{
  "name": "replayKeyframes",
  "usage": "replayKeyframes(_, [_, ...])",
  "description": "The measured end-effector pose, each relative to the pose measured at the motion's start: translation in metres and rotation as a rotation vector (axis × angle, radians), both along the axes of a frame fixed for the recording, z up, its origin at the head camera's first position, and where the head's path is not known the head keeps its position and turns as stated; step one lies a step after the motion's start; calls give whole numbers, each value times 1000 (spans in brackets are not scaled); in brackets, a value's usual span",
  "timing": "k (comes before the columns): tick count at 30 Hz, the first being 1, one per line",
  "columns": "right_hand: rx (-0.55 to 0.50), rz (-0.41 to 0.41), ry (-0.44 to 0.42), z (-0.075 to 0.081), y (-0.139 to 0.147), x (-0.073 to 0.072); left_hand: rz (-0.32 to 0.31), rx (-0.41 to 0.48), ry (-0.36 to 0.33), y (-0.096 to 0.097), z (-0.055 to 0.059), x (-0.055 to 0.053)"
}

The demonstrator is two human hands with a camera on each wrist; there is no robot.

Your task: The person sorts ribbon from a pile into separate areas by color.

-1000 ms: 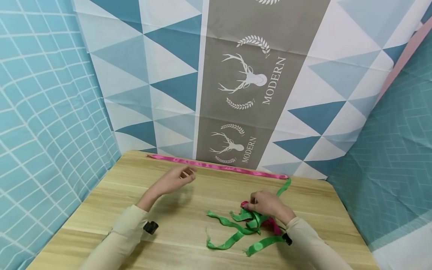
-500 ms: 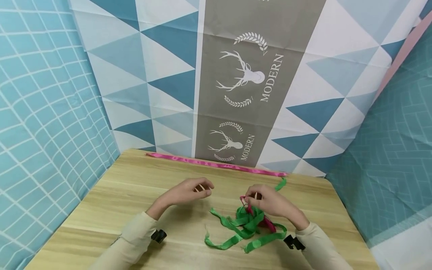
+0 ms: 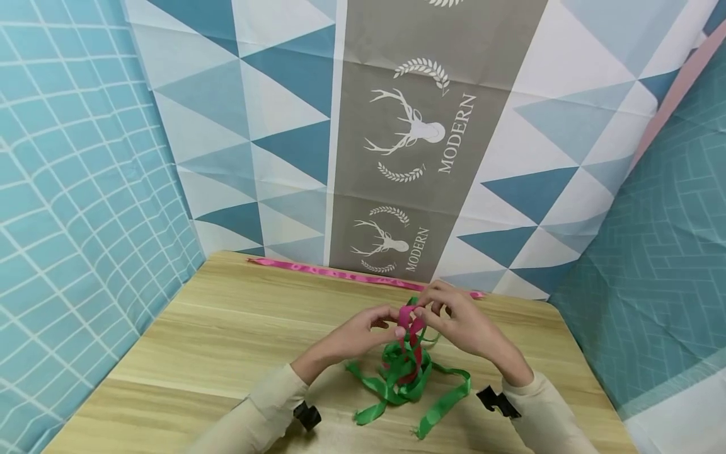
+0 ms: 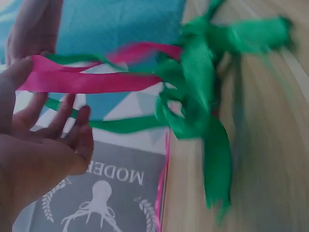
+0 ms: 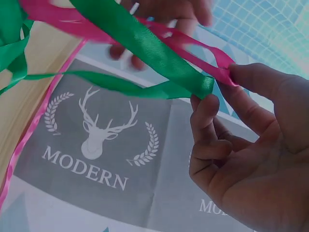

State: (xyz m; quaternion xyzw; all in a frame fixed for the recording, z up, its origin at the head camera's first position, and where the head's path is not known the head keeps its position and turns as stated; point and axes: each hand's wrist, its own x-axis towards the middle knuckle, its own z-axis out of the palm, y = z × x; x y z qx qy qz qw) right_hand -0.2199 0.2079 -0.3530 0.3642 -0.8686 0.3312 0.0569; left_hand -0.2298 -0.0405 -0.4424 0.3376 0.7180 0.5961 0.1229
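Both hands meet over a tangle of ribbons on the table. My right hand (image 3: 462,318) pinches a loop of pink ribbon (image 5: 219,58) between thumb and index finger. A fold of green ribbon (image 5: 145,46) lies over another finger of that hand. From the left, my left hand (image 3: 360,331) holds the same pink ribbon (image 4: 91,82), its thumb on the strip and fingers curled beneath. Raised strands run down to the knotted green ribbon bundle (image 3: 399,372), whose loose ends (image 3: 445,407) trail across the tabletop.
Along the table's back edge lies a straight pink ribbon (image 3: 340,275), its right part behind my right hand. A printed cloth (image 3: 391,157) with deer heads hangs behind the wooden table (image 3: 227,334). Blue cloths (image 3: 68,157) hang at both sides.
My left hand has come right to the ribbons and taken hold of the pink one. My right hand has lifted the pink loop higher, and green strands have risen with it.
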Motion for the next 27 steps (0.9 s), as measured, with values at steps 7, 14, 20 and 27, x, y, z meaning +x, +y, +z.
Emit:
replayKeyframes(7, [1,60,-52,-5,11,14,-7,142,-126,-17,20,7])
replayKeyframes(14, [-288,412,-592,-20,7,13,-140,122,-55,-32,47,20])
replayKeyframes(20, [-659,773,-1054,-55,-21,3,-238,-24,83,-38,65,29])
replayKeyframes(27, [-584,839,-1106,-67,-28,6,-189,-208,233,-51,76,33])
